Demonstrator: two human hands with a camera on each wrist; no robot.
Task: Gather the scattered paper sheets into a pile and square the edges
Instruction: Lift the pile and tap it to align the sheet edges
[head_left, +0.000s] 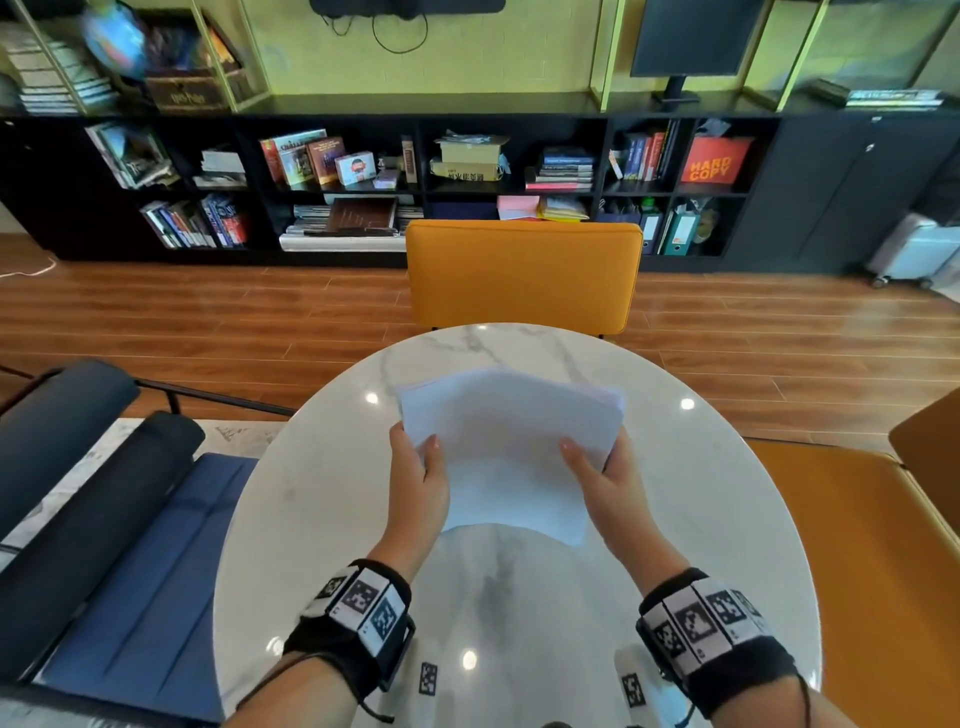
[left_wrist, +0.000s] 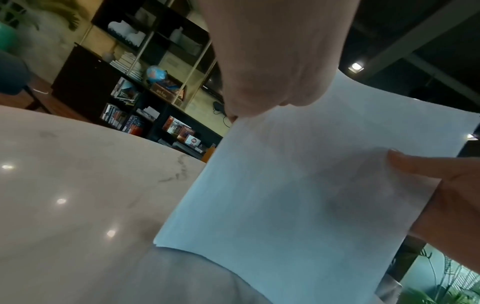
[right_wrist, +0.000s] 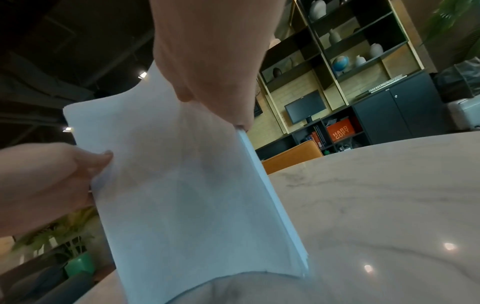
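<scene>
Both hands clamp one stack of paper sheets (head_left: 506, 447) from opposite sides. The left hand (head_left: 420, 475) has its thumb laid across the near face of the stack and its fingers tucked behind the left edge; the right hand (head_left: 605, 475) mirrors it on the right edge, thumb in front, fingers behind. In the left wrist view the left hand (left_wrist: 272, 61) pinches the stack (left_wrist: 298, 185) at its upper left side, while the right hand (left_wrist: 446, 185) presses in from the other side. In the right wrist view the right hand (right_wrist: 207, 61) grips the stack's (right_wrist: 182, 195) upper right side and the left hand (right_wrist: 49, 181) holds the opposite edge.

The single stack stands tilted on its lower edge, which rests on the round marble table (head_left: 701, 519), near its middle. How many sheets it holds cannot be counted; the right wrist view shows many thin layered edges along one side, slightly uneven at the lower corner. The top edges fan a little in the head view.

Each wrist carries one black band with square markers, two bands in all. Two small marker tags (head_left: 427, 678) lie on the table's near edge. Around the table stand two orange chairs (head_left: 524, 275) and one blue chair (head_left: 145, 571). Beyond is one dark bookshelf (head_left: 363, 171) and one monitor (head_left: 693, 39).
</scene>
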